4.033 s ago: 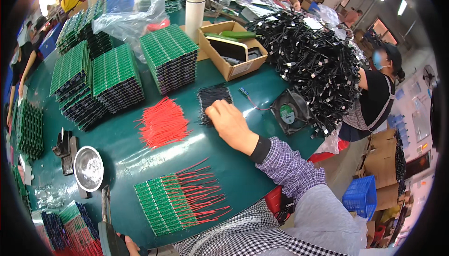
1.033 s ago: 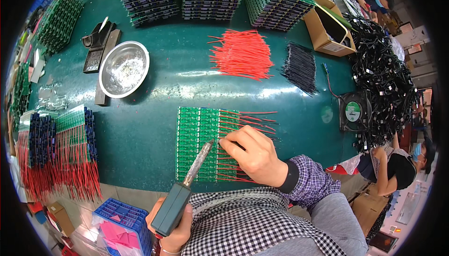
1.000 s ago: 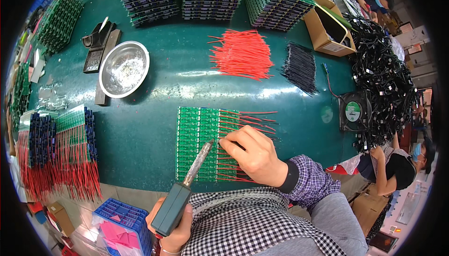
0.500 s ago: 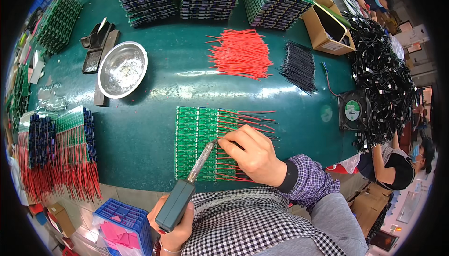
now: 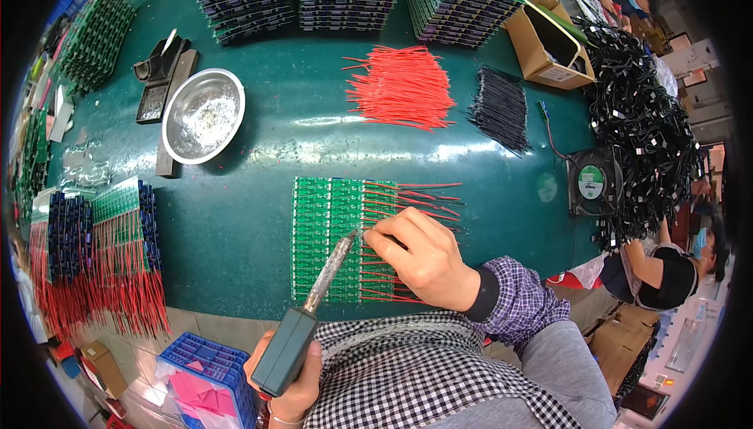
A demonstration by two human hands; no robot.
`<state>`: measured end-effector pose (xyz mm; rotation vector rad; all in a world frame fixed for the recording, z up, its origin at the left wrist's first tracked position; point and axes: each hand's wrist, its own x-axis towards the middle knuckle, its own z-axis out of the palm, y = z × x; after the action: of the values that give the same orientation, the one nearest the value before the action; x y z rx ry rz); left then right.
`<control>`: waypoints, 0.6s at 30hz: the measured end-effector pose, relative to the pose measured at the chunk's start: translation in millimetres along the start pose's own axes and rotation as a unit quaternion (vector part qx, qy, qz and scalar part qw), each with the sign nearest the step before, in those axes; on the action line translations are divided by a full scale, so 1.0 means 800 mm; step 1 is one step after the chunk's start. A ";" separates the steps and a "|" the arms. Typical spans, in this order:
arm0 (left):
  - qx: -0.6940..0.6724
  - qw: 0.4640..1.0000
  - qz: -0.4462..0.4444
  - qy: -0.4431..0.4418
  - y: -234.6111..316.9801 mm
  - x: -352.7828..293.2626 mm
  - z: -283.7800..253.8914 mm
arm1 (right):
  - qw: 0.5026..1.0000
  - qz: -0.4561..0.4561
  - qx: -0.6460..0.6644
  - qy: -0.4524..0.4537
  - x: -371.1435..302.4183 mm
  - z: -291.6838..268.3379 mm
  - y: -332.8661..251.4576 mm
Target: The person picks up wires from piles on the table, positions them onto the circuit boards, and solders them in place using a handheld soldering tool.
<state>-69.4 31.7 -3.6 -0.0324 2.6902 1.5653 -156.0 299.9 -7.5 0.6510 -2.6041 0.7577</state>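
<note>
Circuit board panel (image 5: 325, 233) lies flat by the near edge of the tabletop (image 5: 227, 233), about mid-length, its near end close to that edge. Bare surface left of it, up to the wired boards (image 5: 118, 252) at the near left corner; open strip beyond it too, before the red wire pile (image 5: 401, 88) and black wire pile (image 5: 500, 110). More room right of its red leads (image 5: 431, 197), as far as the fan (image 5: 594, 183) by the right edge. Board stacks (image 5: 345, 13) crowd toward the far edge. Containers: metal bowl (image 5: 184, 135) toward the left edge, small silvery bits in it; cardboard box (image 5: 553, 74) at far right, green item (image 5: 563, 24) in it; blue crate (image 5: 216, 357) on the floor (image 5: 184, 323) below the near edge, pink sheets (image 5: 200, 398) inside. Panel's long axis runs near edge to far edge, leads pointing at the right edge. Soldering iron (image 5: 315, 297) slants, back end over the near edge, tip away and rightward at the panel's wired side; tip contact unclear. Left hand (image 5: 294, 386) wrapped round the back end. Right hand (image 5: 427, 260) has thumb and forefinger nearly together beside the tip; can't tell whether a lead is pinched
</note>
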 end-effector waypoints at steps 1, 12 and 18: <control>0.000 1.000 0.000 0.000 0.000 0.000 0.000 | 1.000 -0.001 -0.001 0.000 0.000 0.000 0.000; -0.021 0.999 -0.019 0.018 0.005 -0.006 0.000 | 1.000 0.000 -0.009 0.003 -0.001 0.001 -0.002; -0.006 1.000 -0.020 0.022 0.006 -0.009 -0.002 | 0.999 -0.014 -0.021 0.029 -0.004 0.000 -0.004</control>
<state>-62.7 32.8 1.2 -0.1220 2.6948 1.5874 -151.6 298.3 -7.4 0.6426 -2.5461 0.7022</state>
